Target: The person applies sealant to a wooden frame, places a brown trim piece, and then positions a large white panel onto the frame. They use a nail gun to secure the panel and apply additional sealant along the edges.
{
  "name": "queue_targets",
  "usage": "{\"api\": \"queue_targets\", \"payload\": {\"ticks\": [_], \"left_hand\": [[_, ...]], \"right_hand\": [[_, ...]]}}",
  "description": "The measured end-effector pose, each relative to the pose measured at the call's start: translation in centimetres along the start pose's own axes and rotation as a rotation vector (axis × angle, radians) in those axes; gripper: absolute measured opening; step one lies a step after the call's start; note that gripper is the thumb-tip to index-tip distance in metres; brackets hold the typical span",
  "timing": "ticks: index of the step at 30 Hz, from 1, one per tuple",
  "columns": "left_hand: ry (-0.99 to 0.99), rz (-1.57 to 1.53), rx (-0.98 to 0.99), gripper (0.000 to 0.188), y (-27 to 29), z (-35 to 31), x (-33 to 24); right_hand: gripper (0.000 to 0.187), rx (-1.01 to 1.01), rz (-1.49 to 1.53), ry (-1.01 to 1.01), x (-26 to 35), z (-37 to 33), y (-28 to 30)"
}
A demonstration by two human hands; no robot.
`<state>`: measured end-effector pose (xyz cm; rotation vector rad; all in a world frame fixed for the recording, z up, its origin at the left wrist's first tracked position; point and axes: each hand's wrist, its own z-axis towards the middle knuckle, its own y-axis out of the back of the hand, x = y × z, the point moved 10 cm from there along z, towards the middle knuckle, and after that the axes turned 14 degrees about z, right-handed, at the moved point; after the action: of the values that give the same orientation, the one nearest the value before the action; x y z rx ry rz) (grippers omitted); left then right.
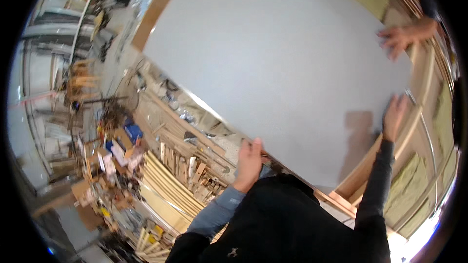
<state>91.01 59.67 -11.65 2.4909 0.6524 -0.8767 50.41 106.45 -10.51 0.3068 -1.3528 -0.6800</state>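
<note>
Grey panel (273, 63) under our hands, wooden frame (358, 178) at its right side.
Our left hand (249, 165) grips the near edge, panel stretching out ahead of it; our right hand (393, 119) is on the right edge, can't tell if it's clamped. Just past that one, a co-worker's hand (403, 35) touches the panel. Wood offcuts (197, 171) lie left of our left grip.

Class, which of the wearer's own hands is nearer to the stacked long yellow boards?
Left. The left hand is at the near edge of the grey panel, pictured above and right of the yellow boards; the right hand is at the panel's right side, farther from them.
</note>
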Motion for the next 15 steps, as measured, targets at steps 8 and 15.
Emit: {"api": "queue_targets", "payload": {"ticks": [8, 15], "left_hand": [[-0.091, 0.060, 0.029, 0.039, -0.1, 0.1, -2.1], [-0.078, -0.056, 0.138, 0.035, -3.0, -0.1, 0.3]], "right_hand": [[0.061, -0.015, 0.248, 0.503, 9.2, -4.6, 0.7], [0.058, 0.131, 0.620, 0.205, 11.3, -18.6, 2.4]]}}
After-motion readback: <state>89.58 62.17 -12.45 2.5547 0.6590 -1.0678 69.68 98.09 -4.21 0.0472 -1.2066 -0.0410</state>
